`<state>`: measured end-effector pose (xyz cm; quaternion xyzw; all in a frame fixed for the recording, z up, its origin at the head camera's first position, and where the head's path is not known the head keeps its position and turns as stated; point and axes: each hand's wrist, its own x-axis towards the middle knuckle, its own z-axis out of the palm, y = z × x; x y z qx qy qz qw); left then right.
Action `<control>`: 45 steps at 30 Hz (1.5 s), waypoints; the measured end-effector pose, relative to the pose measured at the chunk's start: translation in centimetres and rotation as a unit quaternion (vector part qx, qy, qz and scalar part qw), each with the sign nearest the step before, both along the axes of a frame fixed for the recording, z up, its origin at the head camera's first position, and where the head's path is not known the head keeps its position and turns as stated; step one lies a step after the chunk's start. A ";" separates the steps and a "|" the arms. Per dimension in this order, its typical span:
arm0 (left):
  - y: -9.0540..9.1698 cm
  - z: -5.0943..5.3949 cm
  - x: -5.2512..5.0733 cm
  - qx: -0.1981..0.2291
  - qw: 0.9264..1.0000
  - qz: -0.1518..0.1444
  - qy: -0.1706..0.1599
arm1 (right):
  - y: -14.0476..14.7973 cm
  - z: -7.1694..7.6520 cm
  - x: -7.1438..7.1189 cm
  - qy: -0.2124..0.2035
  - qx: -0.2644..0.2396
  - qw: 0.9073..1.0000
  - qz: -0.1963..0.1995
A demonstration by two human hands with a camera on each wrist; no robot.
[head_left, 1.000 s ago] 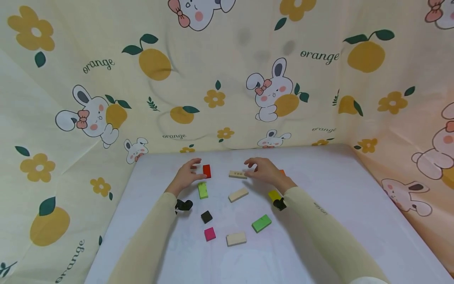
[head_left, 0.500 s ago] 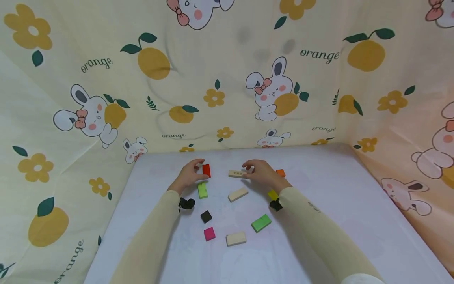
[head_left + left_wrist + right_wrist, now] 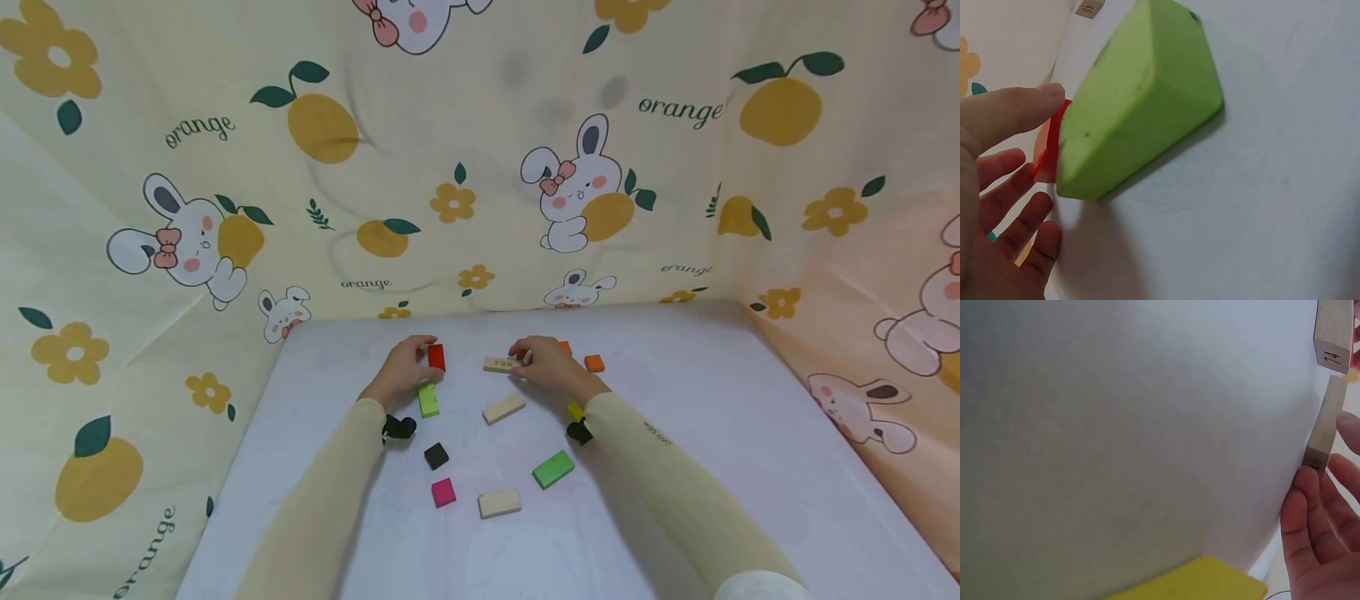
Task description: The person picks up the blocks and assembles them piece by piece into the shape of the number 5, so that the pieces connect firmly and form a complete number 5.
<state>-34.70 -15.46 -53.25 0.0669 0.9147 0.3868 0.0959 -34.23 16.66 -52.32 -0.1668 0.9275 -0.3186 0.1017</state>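
The left hand (image 3: 399,367) curls round the ends of a red block (image 3: 437,357), thumb at its near end. In the left wrist view the thumb and a fingertip meet the red block (image 3: 1047,147), partly hidden behind a large-looking light green block (image 3: 1116,106). The right hand (image 3: 550,363) has its thumb and curled fingers about the right end of a lettered wooden block (image 3: 498,365). The right wrist view shows the right hand (image 3: 1325,525) at that wooden block (image 3: 1327,419), thumb on one side and fingers on the other; firm contact is hard to tell.
Nearer on the white table (image 3: 405,542) lie wooden blocks (image 3: 503,409) (image 3: 499,503), a black block (image 3: 437,456), a pink block (image 3: 443,492) and a green block (image 3: 553,469). A yellow block (image 3: 575,411) is partly under the right wrist; an orange block (image 3: 594,363) lies right.
The left hand has moved slightly right and closed round the red block. The right hand has shifted left, its fingers nearer the lettered block, uncovering orange blocks. The blocks have stayed in place.
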 end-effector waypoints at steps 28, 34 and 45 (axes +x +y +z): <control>0.2 0.3 -0.9 -0.033 0.999 -0.017 -0.012 | -0.3 0.0 -1.2 -0.014 0.019 1.000 -0.007; 0.8 1.2 -0.8 -0.027 0.999 -0.031 -0.006 | -0.2 0.8 -1.5 0.002 0.022 1.000 -0.003; 3.3 2.2 -1.2 -0.023 0.996 -0.082 0.022 | -0.2 1.3 -2.9 0.034 0.019 0.999 0.022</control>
